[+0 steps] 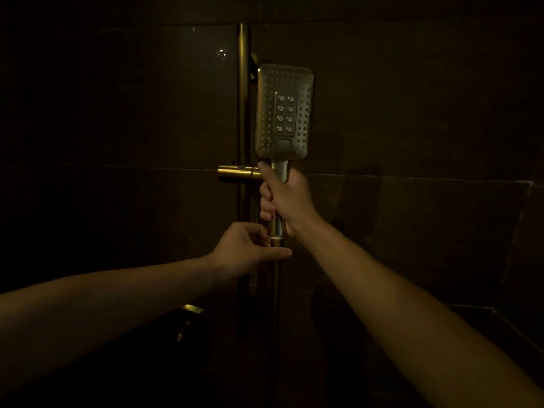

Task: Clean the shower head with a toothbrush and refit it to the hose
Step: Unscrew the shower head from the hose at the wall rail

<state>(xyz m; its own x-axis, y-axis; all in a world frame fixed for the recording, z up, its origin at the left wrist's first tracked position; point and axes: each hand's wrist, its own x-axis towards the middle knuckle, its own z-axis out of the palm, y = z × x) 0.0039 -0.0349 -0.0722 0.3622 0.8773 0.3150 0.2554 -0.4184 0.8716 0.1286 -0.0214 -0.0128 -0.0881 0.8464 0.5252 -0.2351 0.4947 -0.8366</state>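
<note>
Two hands (pixel 287 198) on shower head (pixel 284 111), dark tiled wall (pixel 412 113)

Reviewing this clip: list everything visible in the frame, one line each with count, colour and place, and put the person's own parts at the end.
shower head: one, brushed gold, rectangular, upright at centre with its nozzle face toward the camera, held by its handle.
hose: one, dark metallic, hanging straight down from the base of the handle.
slide rail: one, gold, vertical on the wall, left of the shower head.
rail bracket: one, gold, on the rail level with the handle.
tap handle: one, gold, low left of centre, dim.
wall tiles: several, dark brown, filling the background.
right hand: one, wrapped around the handle.
left hand: one, fingers at the handle-hose joint.
</note>
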